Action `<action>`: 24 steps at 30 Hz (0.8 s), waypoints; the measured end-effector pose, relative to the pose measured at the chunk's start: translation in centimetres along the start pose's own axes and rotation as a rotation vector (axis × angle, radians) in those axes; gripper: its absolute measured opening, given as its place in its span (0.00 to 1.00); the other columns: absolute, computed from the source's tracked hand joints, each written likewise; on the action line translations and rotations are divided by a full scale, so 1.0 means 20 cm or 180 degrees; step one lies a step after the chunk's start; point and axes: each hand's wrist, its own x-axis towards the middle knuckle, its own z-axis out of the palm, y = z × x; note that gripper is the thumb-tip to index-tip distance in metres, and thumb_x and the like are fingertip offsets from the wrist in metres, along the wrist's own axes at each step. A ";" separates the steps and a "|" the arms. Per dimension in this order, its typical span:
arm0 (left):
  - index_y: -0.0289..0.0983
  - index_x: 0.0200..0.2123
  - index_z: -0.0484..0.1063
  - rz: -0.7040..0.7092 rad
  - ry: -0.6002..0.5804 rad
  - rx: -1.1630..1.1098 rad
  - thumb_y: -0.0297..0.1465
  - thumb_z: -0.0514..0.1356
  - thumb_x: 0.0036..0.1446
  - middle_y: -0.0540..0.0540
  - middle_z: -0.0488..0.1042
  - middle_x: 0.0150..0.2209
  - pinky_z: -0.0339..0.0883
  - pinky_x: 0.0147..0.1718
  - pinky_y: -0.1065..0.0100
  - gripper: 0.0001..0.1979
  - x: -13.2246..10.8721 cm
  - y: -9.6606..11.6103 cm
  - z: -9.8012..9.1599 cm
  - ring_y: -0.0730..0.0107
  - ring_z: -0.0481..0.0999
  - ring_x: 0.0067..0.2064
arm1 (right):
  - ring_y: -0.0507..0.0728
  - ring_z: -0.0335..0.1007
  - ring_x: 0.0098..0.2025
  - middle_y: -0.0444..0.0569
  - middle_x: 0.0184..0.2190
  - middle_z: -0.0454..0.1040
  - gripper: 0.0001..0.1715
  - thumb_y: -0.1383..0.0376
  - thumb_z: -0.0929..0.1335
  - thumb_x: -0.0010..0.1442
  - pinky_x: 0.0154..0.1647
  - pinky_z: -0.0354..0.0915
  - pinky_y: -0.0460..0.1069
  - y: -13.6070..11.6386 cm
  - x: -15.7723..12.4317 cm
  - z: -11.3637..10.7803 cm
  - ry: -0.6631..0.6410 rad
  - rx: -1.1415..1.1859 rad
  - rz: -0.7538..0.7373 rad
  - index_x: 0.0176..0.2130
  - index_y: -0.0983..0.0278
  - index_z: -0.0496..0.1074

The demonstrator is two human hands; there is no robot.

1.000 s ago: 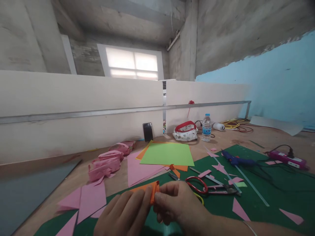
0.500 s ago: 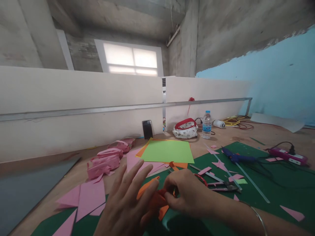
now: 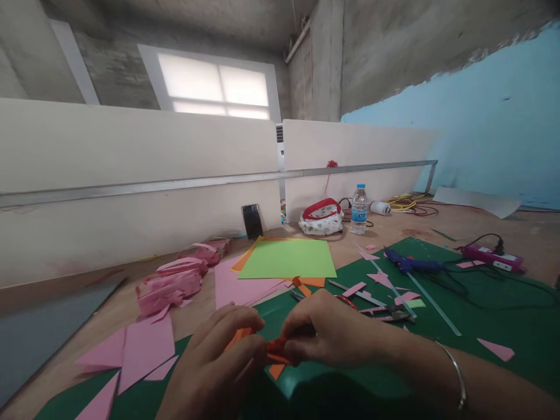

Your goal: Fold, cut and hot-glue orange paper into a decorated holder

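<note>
Orange folded paper (image 3: 277, 351) sits between our hands, over the green mat (image 3: 520, 326). Our left hand (image 3: 219, 356) grips one end, our right hand (image 3: 317, 332) pinches the other. Its visible fold runs roughly left to right (the rest is hidden), a flap pointing towards us. The bottle's (image 3: 359, 204) blue label (image 3: 359, 216) is too small to read.

Just beyond my right grip (image 3: 319, 329) a red handle (image 3: 347, 301) stood in the way, and farther right a dark metal tool (image 3: 397, 315) and a blue glue gun (image 3: 413, 263) obstructed any low pass. Bare green mat (image 3: 371, 382) left room on the near side of my right forearm (image 3: 406, 350); ahead, the light-green sheet (image 3: 289, 258) lay flat.
</note>
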 end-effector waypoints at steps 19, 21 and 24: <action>0.42 0.32 0.69 0.0383 -0.0160 0.0239 0.25 0.58 0.53 0.47 0.69 0.40 0.63 0.49 0.55 0.05 -0.02 -0.05 -0.02 0.63 0.69 0.44 | 0.51 0.69 0.28 0.47 0.24 0.74 0.14 0.72 0.65 0.50 0.27 0.63 0.41 0.00 -0.01 -0.01 -0.0255 0.0710 0.0264 0.36 0.70 0.78; 0.42 0.32 0.69 0.0332 -0.0197 0.0181 0.26 0.59 0.53 0.47 0.68 0.40 0.66 0.44 0.60 0.05 -0.02 -0.05 -0.01 0.64 0.69 0.43 | 0.51 0.70 0.28 0.48 0.26 0.75 0.15 0.72 0.65 0.50 0.28 0.64 0.42 0.01 -0.01 -0.02 -0.0319 0.0750 0.0263 0.36 0.70 0.78; 0.41 0.31 0.67 0.0112 -0.0177 -0.0060 0.29 0.61 0.53 0.47 0.66 0.40 0.68 0.35 0.69 0.03 -0.03 -0.05 -0.01 0.68 0.70 0.40 | 0.52 0.72 0.29 0.50 0.26 0.76 0.15 0.71 0.65 0.50 0.28 0.66 0.43 0.02 -0.01 -0.03 -0.0390 0.0832 0.0306 0.37 0.70 0.78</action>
